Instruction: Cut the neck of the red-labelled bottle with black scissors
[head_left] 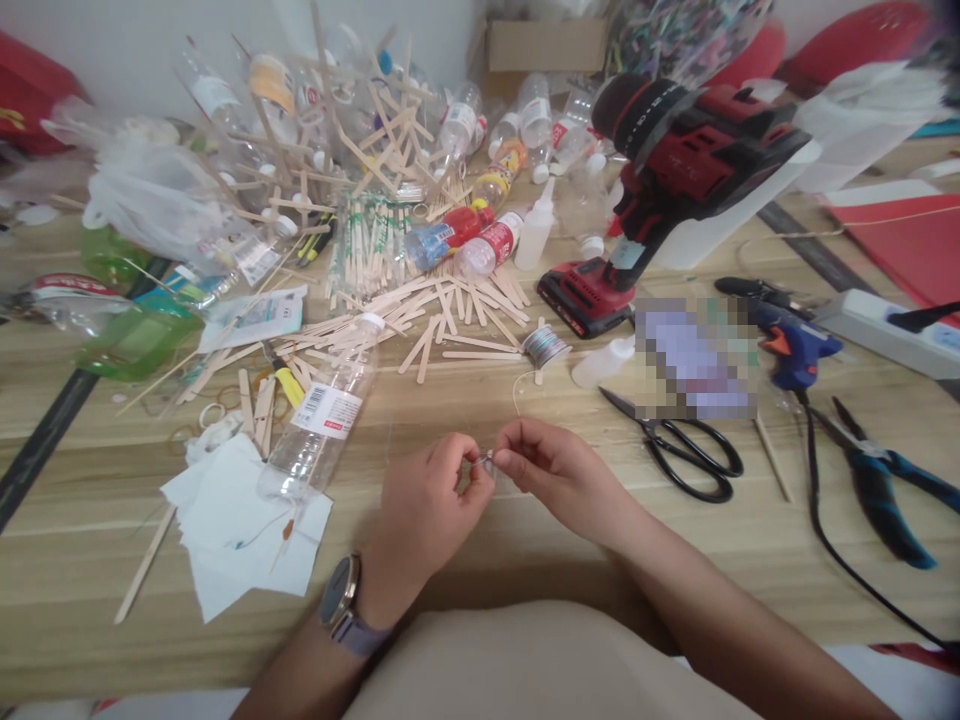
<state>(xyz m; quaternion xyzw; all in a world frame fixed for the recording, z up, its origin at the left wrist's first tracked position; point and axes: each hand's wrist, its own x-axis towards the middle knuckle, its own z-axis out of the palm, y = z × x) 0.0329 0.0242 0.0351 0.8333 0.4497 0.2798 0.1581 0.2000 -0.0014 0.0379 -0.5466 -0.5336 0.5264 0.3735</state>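
Well, my left hand (pixel 435 505) and right hand (pixel 559 475) met in front of me, thumb and forefinger of each clamped on one tiny silvery piece (pixel 488 461), too small and blurred for me to name. It sat between my fingertips, just above the wooden table (pixel 442 655). At one o'clock from it lay a spool (pixel 546 346), a thin strand (pixel 517 393) curving from it toward my right hand. At ten o'clock, a clear bottle (pixel 347 368) leaned toward me, its white label (pixel 328 411) carrying a barcode, fine print and a little red block, the characters too small to read. At twelve, a small bottle (pixel 480 257) wore a red label with white lettering, likewise unreadable. The red-and-black drill (pixel 660 170) stood at one, beyond the spool, blurred white marks around its collar. Black scissors (pixel 654 426) lay at three.
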